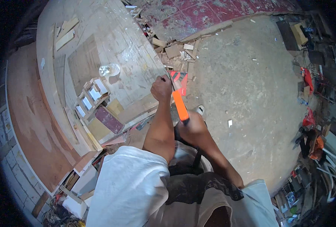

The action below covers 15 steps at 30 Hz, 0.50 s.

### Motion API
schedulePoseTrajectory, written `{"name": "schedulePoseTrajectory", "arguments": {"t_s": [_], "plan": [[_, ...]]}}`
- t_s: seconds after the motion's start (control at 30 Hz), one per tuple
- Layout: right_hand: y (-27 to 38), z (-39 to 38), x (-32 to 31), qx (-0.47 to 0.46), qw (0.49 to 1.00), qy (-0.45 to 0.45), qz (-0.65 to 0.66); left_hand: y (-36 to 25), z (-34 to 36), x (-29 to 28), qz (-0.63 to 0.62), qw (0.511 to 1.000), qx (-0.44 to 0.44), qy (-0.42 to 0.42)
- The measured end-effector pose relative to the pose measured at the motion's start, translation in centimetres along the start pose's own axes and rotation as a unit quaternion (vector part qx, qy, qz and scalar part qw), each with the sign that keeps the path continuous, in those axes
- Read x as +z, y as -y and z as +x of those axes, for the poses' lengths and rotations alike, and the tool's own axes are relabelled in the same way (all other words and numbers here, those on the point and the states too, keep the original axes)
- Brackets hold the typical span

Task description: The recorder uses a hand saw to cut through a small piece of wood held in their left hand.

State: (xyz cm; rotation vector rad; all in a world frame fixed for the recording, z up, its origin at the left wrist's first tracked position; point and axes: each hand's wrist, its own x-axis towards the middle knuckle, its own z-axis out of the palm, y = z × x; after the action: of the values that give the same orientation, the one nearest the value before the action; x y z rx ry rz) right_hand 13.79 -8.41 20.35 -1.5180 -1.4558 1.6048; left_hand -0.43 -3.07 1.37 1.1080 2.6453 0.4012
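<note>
Fingers of the left hand [161, 87] are folded into a fist at the right edge of the wooden table [134, 34], which looks like bracing; whether they grip anything is hidden. Just right of that fist is the orange-handled tool [180, 106], its blurred front end perhaps a saw blade. The right hand [194, 125] is wrapped closely around the rear of its handle, a hold that would suit a straight stroke.

Around them, a reddish-brown board [26, 109] spans the far left. A small wooden frame [91, 95] with white panels and a clear plastic cup [109, 70] sit on the table, away from the hands. Offcuts [173, 51] lie heaped past its edge, then grey floor [247, 90] dotted with scraps, and jumbled clutter [319, 145] at the right.
</note>
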Motion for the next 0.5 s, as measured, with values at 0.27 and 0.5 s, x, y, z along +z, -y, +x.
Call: {"name": "schedulePoseTrajectory", "arguments": {"t_s": [0.27,0.5], "plan": [[0.0,4.3,0.6,0.051,0.998,0.0,-0.046,-0.9,-0.2,-0.1,-0.015,1.0,0.021,0.014],[-0.5,4.5,0.8,0.052,0.996,0.062,-0.025,-0.3,-0.2,-0.7,0.014,1.0,0.014,-0.019]]}}
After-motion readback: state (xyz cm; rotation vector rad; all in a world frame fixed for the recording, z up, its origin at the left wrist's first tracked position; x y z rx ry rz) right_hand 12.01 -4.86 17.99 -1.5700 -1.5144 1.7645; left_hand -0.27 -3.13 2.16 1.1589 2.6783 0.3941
